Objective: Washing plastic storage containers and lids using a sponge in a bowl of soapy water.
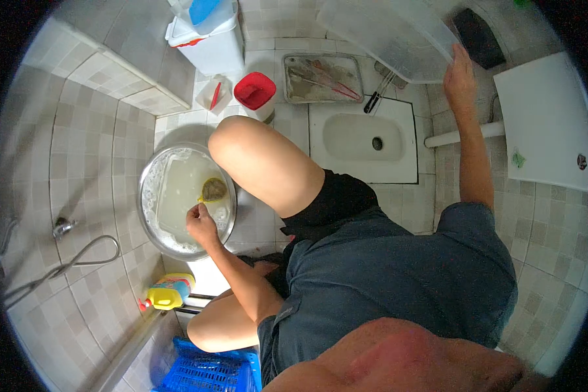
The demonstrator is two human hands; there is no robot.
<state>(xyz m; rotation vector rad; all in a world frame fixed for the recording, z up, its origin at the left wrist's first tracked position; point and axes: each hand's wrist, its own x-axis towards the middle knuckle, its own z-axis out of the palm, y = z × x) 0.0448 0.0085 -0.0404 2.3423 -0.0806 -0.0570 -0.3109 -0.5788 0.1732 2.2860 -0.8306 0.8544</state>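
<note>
My left hand (202,224) is over the near rim of a round metal basin (141,210) of cloudy, sudsy water. Its fingertips pinch the yellow end of a round, yellow-edged scrubber (213,190) with a dark face. Under the water lies a pale rectangular panel (176,188), its outline blurred by the suds. At the upper right my right hand (459,76) grips the edge of a large translucent plastic container (392,44), raised and tilted near the wall. Part of the container runs beyond the picture's dark rim.
A squat toilet (362,139) is set in the floor. Past it lie a rectangular tray (322,78) holding tongs and a black-handled wire utensil (378,95). A red-topped container (255,91), white bucket (206,49), yellow detergent bottle (169,292) and blue crate (210,370) stand around.
</note>
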